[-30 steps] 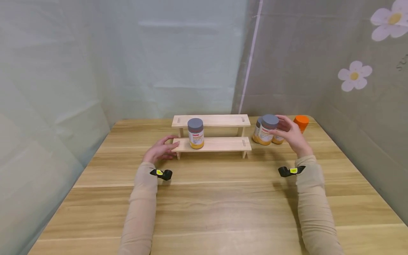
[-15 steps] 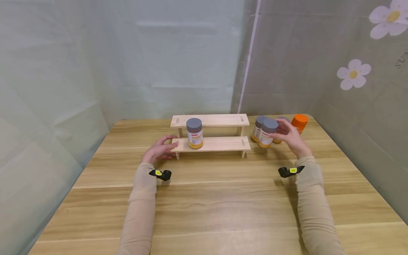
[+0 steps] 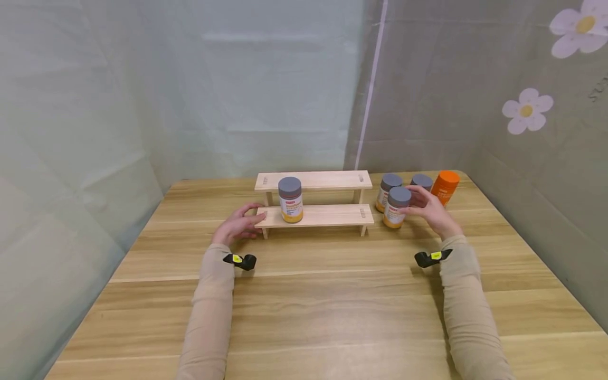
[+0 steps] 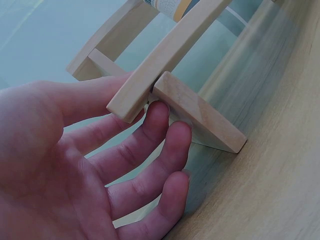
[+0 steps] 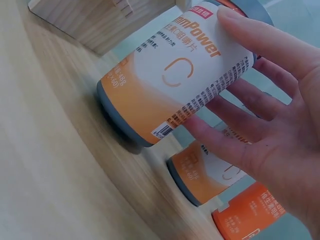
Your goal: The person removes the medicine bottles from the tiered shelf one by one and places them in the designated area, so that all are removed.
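Note:
My left hand (image 3: pixel 239 224) holds the left end of a two-tier wooden shelf (image 3: pixel 323 214). In the left wrist view, the thumb lies on the lower board (image 4: pixel 165 62) and the curled fingers are under and beside its end, near the leg (image 4: pixel 200 112). My right hand (image 3: pixel 431 210) grips a grey-capped supplement bottle (image 3: pixel 395 210), white and orange-yellow, thumb on the near side and fingers behind. The right wrist view shows the gripped bottle (image 5: pixel 172 75) close to the tabletop; whether it touches I cannot tell. A matching bottle (image 3: pixel 291 201) stands on the lower board, left of its middle.
Right of the shelf stand another grey-capped bottle (image 3: pixel 387 194), a further one (image 3: pixel 421 182) partly behind my right hand, and an orange bottle (image 3: pixel 445 186). The wooden table (image 3: pixel 323 306) backs onto a pale cloth (image 3: pixel 266 95).
My right hand has brought its bottle down and nearer to me, away from the other bottles, which now show more. My left hand stays at the shelf's end.

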### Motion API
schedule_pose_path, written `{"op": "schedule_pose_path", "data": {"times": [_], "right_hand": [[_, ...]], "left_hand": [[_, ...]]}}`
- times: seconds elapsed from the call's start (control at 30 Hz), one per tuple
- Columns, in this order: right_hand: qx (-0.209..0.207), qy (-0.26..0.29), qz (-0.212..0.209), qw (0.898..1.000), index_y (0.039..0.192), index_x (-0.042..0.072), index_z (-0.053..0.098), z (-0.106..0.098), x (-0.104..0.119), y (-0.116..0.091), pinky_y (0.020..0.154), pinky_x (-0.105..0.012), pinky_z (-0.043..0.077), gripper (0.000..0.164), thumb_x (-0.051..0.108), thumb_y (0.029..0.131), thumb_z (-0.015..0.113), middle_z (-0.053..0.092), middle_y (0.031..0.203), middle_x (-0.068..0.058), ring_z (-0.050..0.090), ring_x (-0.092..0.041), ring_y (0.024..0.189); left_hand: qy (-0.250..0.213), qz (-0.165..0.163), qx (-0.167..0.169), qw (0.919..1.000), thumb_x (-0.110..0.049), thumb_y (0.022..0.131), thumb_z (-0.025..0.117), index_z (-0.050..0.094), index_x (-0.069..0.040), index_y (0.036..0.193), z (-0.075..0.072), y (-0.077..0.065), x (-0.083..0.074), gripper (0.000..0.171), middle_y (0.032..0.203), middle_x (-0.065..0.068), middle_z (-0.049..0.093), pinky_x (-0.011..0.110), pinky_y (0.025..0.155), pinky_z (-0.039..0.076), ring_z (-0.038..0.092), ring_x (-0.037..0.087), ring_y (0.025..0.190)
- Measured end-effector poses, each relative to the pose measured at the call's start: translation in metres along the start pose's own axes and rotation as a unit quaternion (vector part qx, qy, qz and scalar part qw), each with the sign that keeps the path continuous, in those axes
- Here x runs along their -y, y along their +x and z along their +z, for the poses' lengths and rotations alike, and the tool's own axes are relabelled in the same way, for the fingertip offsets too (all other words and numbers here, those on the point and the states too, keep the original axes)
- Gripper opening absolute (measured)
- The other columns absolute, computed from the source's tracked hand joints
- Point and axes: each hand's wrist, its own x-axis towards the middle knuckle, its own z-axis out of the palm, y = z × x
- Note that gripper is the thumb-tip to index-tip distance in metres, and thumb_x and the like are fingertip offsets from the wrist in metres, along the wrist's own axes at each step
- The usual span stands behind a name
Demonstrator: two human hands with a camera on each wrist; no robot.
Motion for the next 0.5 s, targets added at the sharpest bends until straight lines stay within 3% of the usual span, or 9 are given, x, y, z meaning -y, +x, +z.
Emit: {"op": "schedule_pose_path", "data": {"times": [0.5], "right_hand": [[0.033, -0.023, 0.0, 0.999, 0.13, 0.015, 0.044, 0.0011, -0.0062, 0.0008, 0.086, -0.01, 0.046, 0.05, 0.004, 0.089, 0.068, 0.055, 0.114, 0.021, 0.055, 0.007, 0.105]], "left_hand": [[0.005, 0.003, -0.003, 1.0, -0.033, 0.097, 0.058, 0.028, -0.017, 0.15, -0.0007, -0.0021, 0.0002, 0.063, 0.114, 0.01, 0.059, 0.027, 0.073, 0.051, 0.066, 0.008, 0.078]]}}
